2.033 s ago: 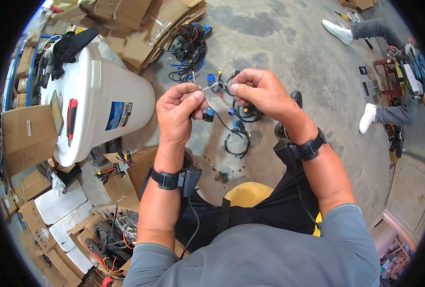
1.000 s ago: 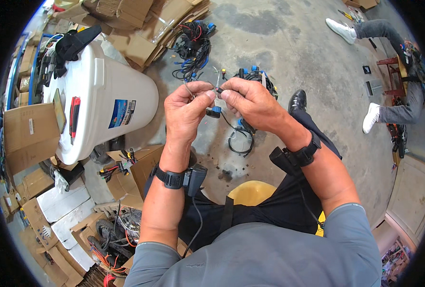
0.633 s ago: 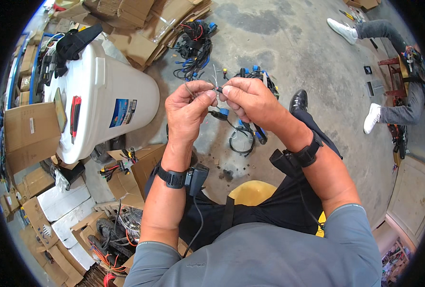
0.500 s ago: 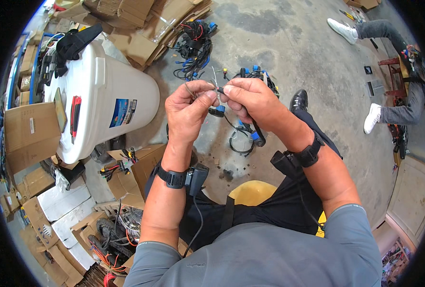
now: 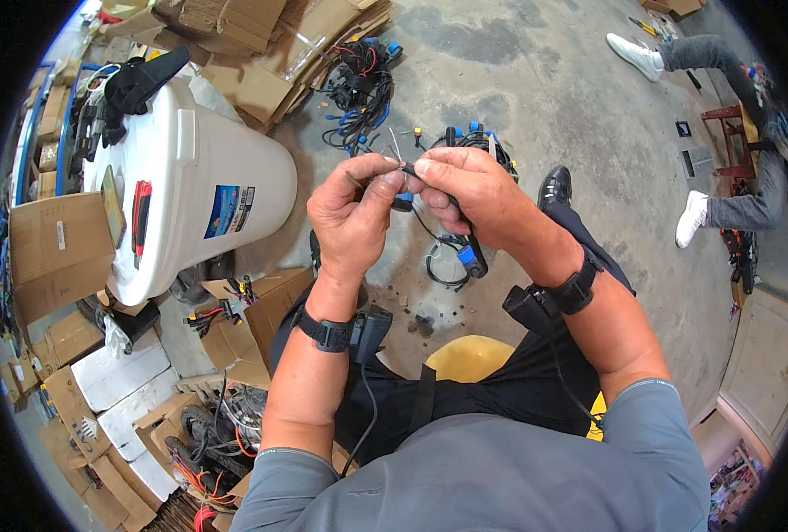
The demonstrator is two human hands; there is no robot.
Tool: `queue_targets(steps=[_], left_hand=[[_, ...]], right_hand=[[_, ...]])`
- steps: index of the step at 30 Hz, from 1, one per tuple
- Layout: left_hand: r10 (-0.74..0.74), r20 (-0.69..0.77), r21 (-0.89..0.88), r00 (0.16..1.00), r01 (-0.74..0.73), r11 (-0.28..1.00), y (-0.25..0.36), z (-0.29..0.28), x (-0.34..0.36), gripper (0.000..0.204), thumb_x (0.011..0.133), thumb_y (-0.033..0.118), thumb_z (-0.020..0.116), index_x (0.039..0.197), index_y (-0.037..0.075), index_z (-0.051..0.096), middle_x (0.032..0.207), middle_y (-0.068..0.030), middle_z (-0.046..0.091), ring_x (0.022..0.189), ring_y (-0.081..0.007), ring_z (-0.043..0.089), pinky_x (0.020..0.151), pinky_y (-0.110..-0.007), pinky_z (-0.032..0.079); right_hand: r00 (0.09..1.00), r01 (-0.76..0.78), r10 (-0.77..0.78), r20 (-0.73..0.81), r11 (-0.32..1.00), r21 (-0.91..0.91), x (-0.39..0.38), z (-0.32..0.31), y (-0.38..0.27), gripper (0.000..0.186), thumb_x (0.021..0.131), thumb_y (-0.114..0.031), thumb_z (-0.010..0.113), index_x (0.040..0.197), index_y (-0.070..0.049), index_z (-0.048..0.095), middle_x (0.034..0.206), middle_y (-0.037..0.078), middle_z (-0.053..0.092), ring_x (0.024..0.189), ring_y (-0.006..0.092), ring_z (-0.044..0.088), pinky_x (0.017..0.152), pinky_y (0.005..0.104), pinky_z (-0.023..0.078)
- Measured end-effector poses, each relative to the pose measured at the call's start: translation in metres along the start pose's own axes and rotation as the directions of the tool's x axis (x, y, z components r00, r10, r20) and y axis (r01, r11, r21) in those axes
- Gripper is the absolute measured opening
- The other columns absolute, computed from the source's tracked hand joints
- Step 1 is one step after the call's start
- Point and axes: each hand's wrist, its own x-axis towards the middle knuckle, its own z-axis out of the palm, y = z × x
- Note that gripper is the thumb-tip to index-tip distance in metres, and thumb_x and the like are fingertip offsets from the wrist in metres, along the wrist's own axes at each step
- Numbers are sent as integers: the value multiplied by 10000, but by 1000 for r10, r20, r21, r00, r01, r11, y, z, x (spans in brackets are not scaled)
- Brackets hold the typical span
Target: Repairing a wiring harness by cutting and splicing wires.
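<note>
My left hand (image 5: 351, 213) pinches a thin wire between thumb and forefinger, just beside my right hand (image 5: 476, 195). The right fingers are closed on a black cable (image 5: 409, 168), with thin pale wire strands (image 5: 396, 144) sticking up from the join between the fingertips. Exactly how the wires meet is too small to tell. Below my right hand, a blue-and-black connector (image 5: 470, 259) hangs over coiled black cable (image 5: 443, 284) on the concrete floor. More cables with blue connectors (image 5: 472, 133) lie beyond my fingers, partly hidden by them.
A large white tub (image 5: 234, 160) stands at left, a red tool (image 5: 141, 222) on it. Cardboard sheets (image 5: 252, 71), boxes (image 5: 57, 248) and a cable pile (image 5: 358, 89) surround it. At right, another person's legs (image 5: 735, 213) rest by a red stool (image 5: 726, 124).
My hands have drawn closer since two seconds ago, and black cable now shows between my right fingertips. The connector below that hand has shifted. My left thumb has bent slightly.
</note>
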Motion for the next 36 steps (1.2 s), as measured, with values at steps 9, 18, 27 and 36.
queue_targets(steps=[9,18,27,36], left_hand=[[454,256,451,853,-521,725,0,-6,13,124,828,-96,652,927,-25,631,811,-69,646,620,-94,540,537,-230,436],[124,43,223,991,-131,966,5,3,-3,146,826,-59,668,960,-12,634,844,-78,656,629,-90,562,536,-237,458],[-303,79,-52,950,308,950,2,-10,8,131,870,83,624,942,-26,635,750,-84,647,607,-114,564,520,-228,435],[-423,183,-92,887,444,891,4,-21,10,128,880,101,639,925,-17,660,735,-79,640,599,-113,554,517,-222,415]], right_hand=[[999,-37,37,-3,999,15,-4,-1,-2,272,949,-281,537,840,-36,585,632,-50,437,479,41,376,407,206,286],[999,29,-32,-10,982,-185,-3,-5,-8,239,947,-265,525,857,-51,583,614,-70,413,492,27,349,422,201,277],[989,116,-140,-55,941,-319,1,-9,-1,219,920,-237,554,876,-36,630,653,-55,496,567,33,438,493,207,355],[931,300,-363,37,704,-644,2,-10,-7,224,883,-185,605,899,33,651,746,73,626,708,124,562,653,285,471]])
